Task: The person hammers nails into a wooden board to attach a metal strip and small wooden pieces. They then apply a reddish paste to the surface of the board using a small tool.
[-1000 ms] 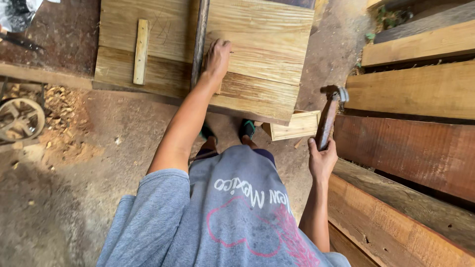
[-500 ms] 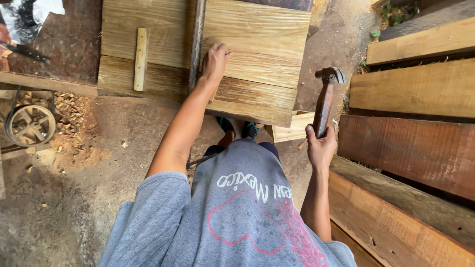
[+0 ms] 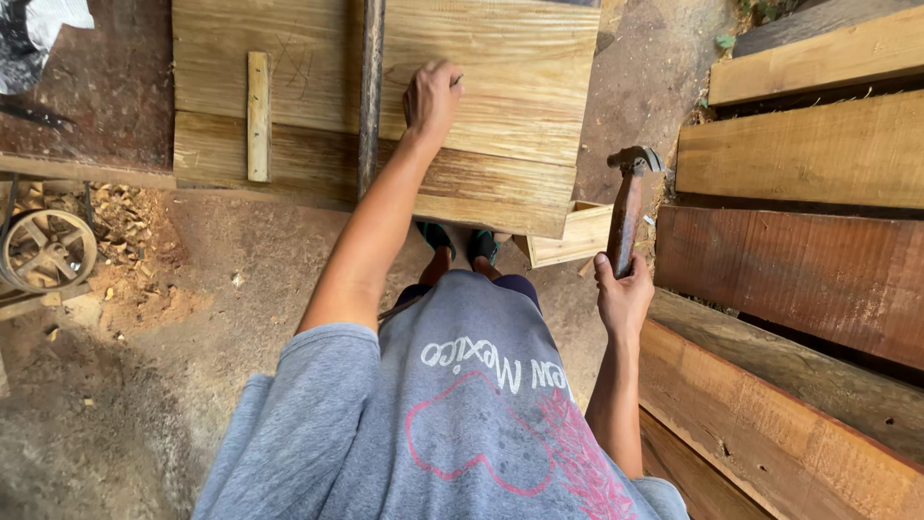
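Far left, a rusty wheel (image 3: 46, 248) on the dirt floor. Left hand (image 3: 430, 99) on the pale wooden panel (image 3: 500, 87), fingers closed, pinching a nail (image 3: 456, 80). Right hand (image 3: 623, 294) held up, fingers gripping a hammer (image 3: 628, 204). Stacked planks (image 3: 808, 154) at right.

Pale yellow, streaky-grained panel (image 3: 500, 87) at upper centre; dark brown hammer handle (image 3: 626, 226) with grey head; reddish-brown plank (image 3: 799, 270) at right; grey T-shirt (image 3: 462, 424) with pink outline print.

wooden panel (image 3: 500, 87) cut off at top, nail under left fingers (image 3: 445, 79) too small to tell
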